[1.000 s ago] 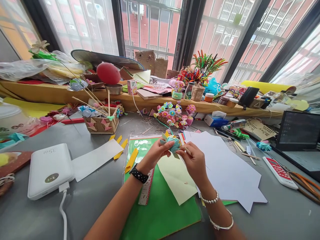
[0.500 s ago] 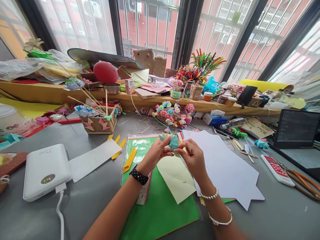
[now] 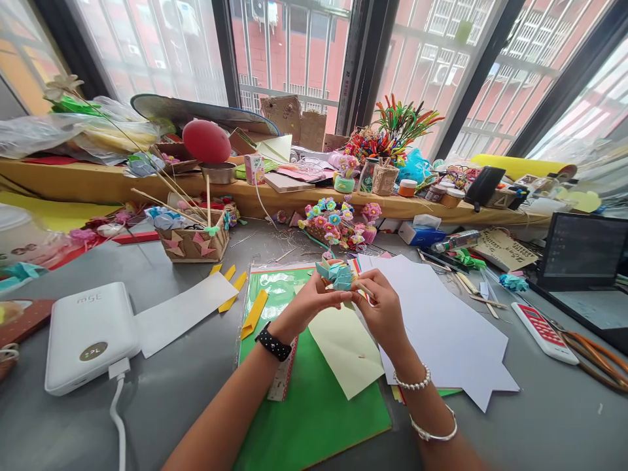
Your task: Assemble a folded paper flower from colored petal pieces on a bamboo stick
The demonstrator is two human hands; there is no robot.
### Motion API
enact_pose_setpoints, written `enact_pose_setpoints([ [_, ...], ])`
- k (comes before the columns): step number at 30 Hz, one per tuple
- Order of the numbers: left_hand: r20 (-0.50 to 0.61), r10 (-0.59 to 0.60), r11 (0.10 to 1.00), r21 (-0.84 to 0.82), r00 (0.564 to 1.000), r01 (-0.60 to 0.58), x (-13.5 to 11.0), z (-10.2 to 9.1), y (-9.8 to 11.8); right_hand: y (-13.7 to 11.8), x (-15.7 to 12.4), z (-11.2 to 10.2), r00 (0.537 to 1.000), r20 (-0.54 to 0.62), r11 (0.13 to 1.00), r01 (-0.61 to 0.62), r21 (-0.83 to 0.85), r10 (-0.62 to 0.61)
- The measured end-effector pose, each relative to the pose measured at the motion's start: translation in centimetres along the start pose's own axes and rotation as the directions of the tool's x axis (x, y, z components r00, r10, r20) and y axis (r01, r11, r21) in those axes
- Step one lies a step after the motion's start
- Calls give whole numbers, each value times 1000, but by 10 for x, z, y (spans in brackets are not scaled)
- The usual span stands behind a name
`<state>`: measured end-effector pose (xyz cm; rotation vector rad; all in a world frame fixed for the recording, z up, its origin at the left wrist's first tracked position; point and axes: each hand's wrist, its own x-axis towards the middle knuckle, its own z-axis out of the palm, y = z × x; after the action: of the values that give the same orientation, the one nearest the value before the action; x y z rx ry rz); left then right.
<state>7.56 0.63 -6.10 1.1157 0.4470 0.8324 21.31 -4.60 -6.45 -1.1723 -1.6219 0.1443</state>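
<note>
My left hand (image 3: 310, 299) cradles a light-blue folded-paper flower (image 3: 339, 275), thumb below and fingers behind it. At the flower's right side, my right hand (image 3: 383, 302) pinches a thin pale stick-like piece (image 3: 364, 288); whether it joins the flower is hidden by the fingers. Both hands are closed and raised over a pale-yellow paper sheet (image 3: 347, 353). Under that sheet lies a green paper pack (image 3: 318, 425) in a clear sleeve. A ruler (image 3: 282, 381) lies partly beneath my left wrist. Folded yellow paper strips (image 3: 254, 314) rest to the left.
White paper sheets (image 3: 436, 320) spread to the right, with a calculator (image 3: 544, 332), scissors (image 3: 596, 360) and a laptop (image 3: 583, 261) beyond. On the left are a white power bank (image 3: 93, 337) and a cardboard basket (image 3: 193, 245) with sticks. Crafts crowd the back ledge (image 3: 289, 204).
The blue flower has turned in my left hand, and the left thumb has moved from its upper side to below it. My right hand stays at its right side.
</note>
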Motion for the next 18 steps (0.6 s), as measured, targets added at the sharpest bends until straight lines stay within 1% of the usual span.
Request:
enact_pose_setpoints([
  [7,-21,22,999,-43,1000,-23,2,-6,-4,-5,0,0,999,-19,1000,29,-11,-29],
  [10,-23,41,995,-85,999,-43,1,-9,-3,-5,0,-3,999,-39,1000,-16,2,16],
  [13,4,59,990,-127,998,-58,0,-12,-1,-3,0,-8,996,-47,997,-73,29,74],
  [18,68,78,974,-218,995,-61,-3,-13,0,-1,0,-10,998,-8,997,-68,36,68],
])
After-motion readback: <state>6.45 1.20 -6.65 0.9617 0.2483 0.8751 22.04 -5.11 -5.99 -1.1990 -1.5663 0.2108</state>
